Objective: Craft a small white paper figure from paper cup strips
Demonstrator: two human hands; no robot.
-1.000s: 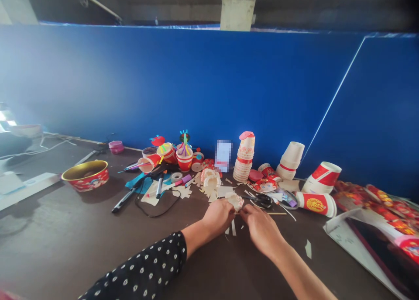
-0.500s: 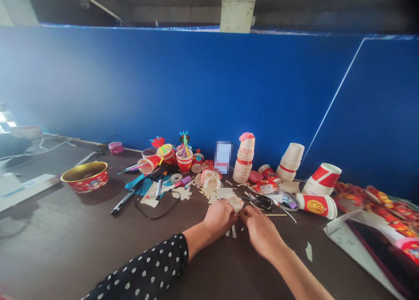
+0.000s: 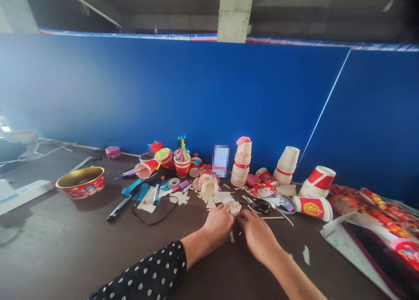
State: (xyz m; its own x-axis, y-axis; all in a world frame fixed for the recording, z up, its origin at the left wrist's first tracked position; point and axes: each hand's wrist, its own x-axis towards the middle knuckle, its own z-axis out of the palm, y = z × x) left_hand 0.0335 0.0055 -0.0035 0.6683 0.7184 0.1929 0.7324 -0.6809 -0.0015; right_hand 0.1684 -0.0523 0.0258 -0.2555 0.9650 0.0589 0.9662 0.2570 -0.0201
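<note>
The curled fingers (image 3: 221,215) of the left hand (image 3: 216,226) and the fingertips (image 3: 244,216) of the right hand (image 3: 257,236) pinch a frilled white paper scrap (image 3: 234,208) between them, out in the middle of the dark brown tabletop (image 3: 65,247). Loose paper strips (image 3: 231,236) lie just below; black-handled scissors (image 3: 261,206) sit just right, a snipped paper cup (image 3: 208,185) just beyond, and a stack of paper cups (image 3: 240,167) stands at the back edge against the blue wall panel (image 3: 163,103), beneath a concrete pillar (image 3: 234,16)

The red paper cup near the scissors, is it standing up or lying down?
Lying down: the red paper cup rests on its side on the table, with its round end pointing sideways, not up.
</note>
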